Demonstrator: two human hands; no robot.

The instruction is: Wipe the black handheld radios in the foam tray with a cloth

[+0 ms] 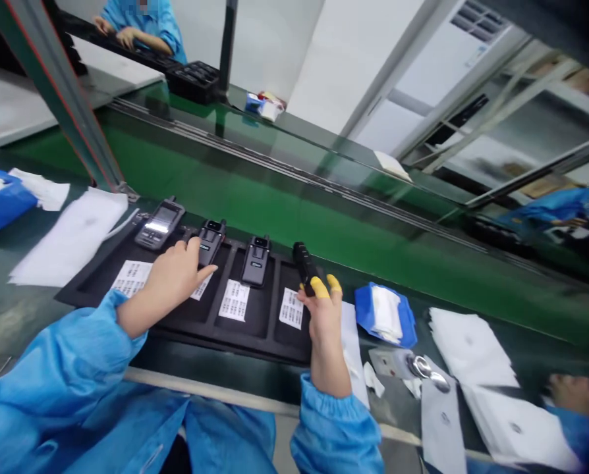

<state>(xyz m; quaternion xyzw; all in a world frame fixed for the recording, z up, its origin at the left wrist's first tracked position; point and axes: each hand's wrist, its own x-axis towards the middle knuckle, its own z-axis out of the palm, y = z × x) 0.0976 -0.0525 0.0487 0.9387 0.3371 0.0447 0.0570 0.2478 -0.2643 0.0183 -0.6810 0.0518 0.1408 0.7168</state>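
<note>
A black tray (pixel 255 332) with slots lies on the green bench. It holds several black handheld radios and white printed labels (pixel 234 300). My left hand (pixel 176 276) rests on the tray, its fingers curled against the second radio (pixel 211 238). My right hand (pixel 324 313), with yellow finger cots, is closed on the rightmost radio (pixel 304 263) and holds it tilted over the tray's right slot. Another radio (pixel 257 259) sits in the third slot. A larger one with a screen (pixel 160 222) lies at the tray's far left.
White sheets (pixel 72 238) lie left of the tray, more white sheets (pixel 470 345) at right. A blue packet of wipes (pixel 386 314) sits right of my hand. A green conveyor (pixel 294 197) runs behind. Other people in blue work at top left, far right and lower right.
</note>
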